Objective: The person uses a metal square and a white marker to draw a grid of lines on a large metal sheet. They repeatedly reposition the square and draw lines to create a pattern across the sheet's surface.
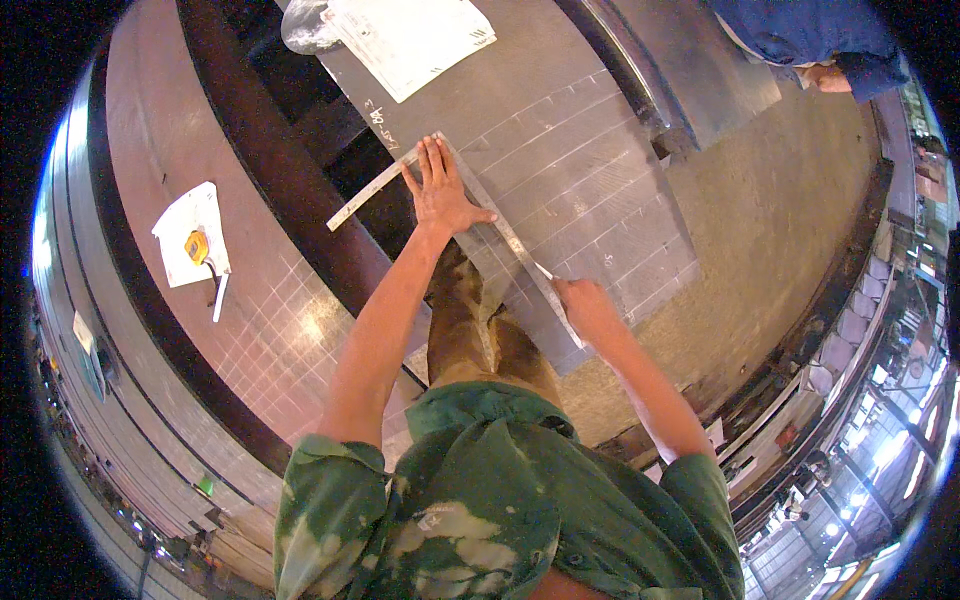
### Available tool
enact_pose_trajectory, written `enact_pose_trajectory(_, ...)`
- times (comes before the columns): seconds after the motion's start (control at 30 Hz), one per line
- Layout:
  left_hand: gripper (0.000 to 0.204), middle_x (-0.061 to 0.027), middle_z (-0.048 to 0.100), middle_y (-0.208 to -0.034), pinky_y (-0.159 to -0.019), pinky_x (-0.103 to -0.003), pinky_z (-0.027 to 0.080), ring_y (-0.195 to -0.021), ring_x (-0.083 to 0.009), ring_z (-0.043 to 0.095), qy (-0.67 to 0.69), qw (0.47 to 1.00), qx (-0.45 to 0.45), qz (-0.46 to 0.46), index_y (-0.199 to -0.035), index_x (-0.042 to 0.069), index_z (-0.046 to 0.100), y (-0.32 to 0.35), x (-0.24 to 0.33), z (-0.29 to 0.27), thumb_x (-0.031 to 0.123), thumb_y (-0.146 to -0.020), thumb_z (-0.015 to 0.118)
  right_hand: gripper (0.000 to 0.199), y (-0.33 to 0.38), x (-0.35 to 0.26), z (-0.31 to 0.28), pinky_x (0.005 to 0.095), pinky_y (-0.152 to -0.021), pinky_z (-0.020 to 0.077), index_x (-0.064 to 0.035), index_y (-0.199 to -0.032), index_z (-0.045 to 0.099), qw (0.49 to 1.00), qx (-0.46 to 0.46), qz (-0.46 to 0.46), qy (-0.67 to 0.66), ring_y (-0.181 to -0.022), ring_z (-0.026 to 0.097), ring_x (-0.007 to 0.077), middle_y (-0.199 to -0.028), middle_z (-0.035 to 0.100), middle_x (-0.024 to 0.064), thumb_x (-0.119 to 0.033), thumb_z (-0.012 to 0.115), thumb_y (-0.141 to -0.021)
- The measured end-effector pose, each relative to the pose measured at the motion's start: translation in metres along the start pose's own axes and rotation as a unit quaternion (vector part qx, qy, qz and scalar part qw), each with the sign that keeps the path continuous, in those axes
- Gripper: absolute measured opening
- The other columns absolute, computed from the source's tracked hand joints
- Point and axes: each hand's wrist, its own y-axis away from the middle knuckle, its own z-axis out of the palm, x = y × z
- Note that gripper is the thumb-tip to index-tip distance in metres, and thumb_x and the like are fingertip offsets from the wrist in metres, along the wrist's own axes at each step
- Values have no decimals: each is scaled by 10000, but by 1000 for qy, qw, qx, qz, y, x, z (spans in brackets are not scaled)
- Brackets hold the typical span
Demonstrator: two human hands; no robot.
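Note:
A metal L-shaped framing square (515, 243) lies on a dark steel plate (610, 215) scored with several pale lines. My left hand (438, 195) presses flat on the square's corner, fingers stretched out and thumb apart. The short arm sticks out past the plate's left edge, over a dark gap. Beside the lower part of the long arm, my right hand (592, 308) is closed around a thin white marking stick (543, 271), its tip pointing up and left at the square's edge. Most of that stick is hidden by the fingers.
Printed sheets (410, 45) lie at the plate's far end. On the left, a yellow tape measure (197, 247) rests on white paper (172, 226), over a surface with a grid of lines. Another person's hand (826, 78) and blue sleeve show at the upper right.

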Motion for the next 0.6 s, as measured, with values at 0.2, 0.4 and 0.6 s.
enact_pose_trajectory(0.2, 1604, -254, -25, -1662, -1193, -669, 26, -1552, -366, -54, -7, 1000, -19, -5, -1569, -64, -37, -1, 2, -3, 723, -498, 860, 312, 25, 2, -2, 533, -707, 539, -50, -1150, 661, 999, -25, 13, 21, -767, 670, 439, -777, 660, 250, -49, 562, -855)
enact_pose_trajectory(0.4, 1594, -255, -18, -1662, -1193, -670, 25, -1553, -359, -50, -13, 1000, -25, -9, -1569, -67, -24, -1, 2, -5, 739, -506, 848, 255, 31, 4, 0, 531, -688, 546, -46, -1101, 654, 1000, -12, 18, 18, -778, 678, 434, -769, 658, 248, -54, 555, -866)
enact_pose_trajectory(0.6, 1592, -263, -11, -1658, -1191, -674, 42, -1552, -373, -31, -16, 1000, -18, -5, -1567, -76, -7, -1, 4, -4, 740, -502, 849, 215, 33, 2, -1, 528, -697, 554, -53, -1065, 658, 999, -26, 26, 23, -798, 684, 436, -789, 666, 252, -70, 559, -875)
